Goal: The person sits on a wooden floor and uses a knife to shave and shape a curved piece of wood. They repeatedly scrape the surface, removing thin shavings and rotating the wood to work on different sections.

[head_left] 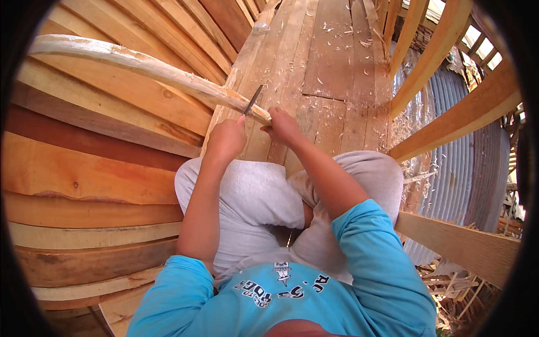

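Note:
My left hand [225, 139] is closed round the handle of a knife [254, 100]. Its dark narrow blade points up and away, crossing a long pale wooden pole [163, 70] near the pole's near end. That pole looks partly stripped and reaches from in front of me far out to the left. At its near end, my right hand [284, 128] grips the wood, just right of the blade. The handle is mostly hidden inside my left fist, and the right fingertips are partly out of sight.
I sit cross-legged on a plank floor [331, 62] scattered with wood shavings. Stacked boards [84, 168] line the left side. A small clear plastic container [260, 28] lies ahead. On the right stand slanted timber posts [460, 121], with corrugated metal sheets [449, 95] beyond.

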Tool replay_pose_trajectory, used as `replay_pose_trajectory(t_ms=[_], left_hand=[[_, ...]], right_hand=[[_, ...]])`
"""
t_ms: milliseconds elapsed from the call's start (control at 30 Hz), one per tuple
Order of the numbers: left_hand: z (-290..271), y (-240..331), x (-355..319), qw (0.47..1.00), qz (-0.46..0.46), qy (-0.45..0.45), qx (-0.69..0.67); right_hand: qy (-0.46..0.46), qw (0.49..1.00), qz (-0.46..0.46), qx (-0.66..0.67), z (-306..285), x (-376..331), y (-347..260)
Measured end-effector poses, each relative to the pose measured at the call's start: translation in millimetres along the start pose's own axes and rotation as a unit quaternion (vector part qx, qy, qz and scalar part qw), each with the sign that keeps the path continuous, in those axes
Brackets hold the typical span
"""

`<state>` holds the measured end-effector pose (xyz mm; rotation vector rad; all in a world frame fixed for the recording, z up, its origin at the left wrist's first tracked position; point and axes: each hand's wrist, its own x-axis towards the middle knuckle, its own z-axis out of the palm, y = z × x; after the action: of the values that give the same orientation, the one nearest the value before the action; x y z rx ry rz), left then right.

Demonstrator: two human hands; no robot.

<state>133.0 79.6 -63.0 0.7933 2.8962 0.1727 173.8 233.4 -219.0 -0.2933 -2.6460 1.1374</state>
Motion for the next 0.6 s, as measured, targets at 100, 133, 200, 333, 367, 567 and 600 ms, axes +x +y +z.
replay_pose_trajectory(t_ms=[100,133,200,333,367,567,600], left_hand=[[-40,32,9,0.992,-0.037,0.099,-0.071],[-59,35,4,0.981,-0.073,0.144,-0.106],[-48,29,10,0.983,-0.061,0.162,-0.061],[-18,20,5,0.990,-0.026,0.137,-0.032],[-18,18,7,0.991,-0.034,0.127,-0.030],[-54,25,11,0.988,-0.051,0.133,-0.067],[-32,17,13,0.990,-0.043,0.121,-0.055]], right_hand=[[0.038,0.999,0.009,-0.001,-3,3,18],[0.044,0.999,0.000,0.001,0,0,16],[0.034,0.999,0.008,-0.003,1,-5,16],[0.038,0.999,-0.004,-0.006,-1,-2,9],[0.040,0.999,-0.003,-0.005,0,-1,8],[0.036,0.999,0.004,-0.002,0,-2,9],[0.030,1.000,0.004,0.004,0,-1,7]])
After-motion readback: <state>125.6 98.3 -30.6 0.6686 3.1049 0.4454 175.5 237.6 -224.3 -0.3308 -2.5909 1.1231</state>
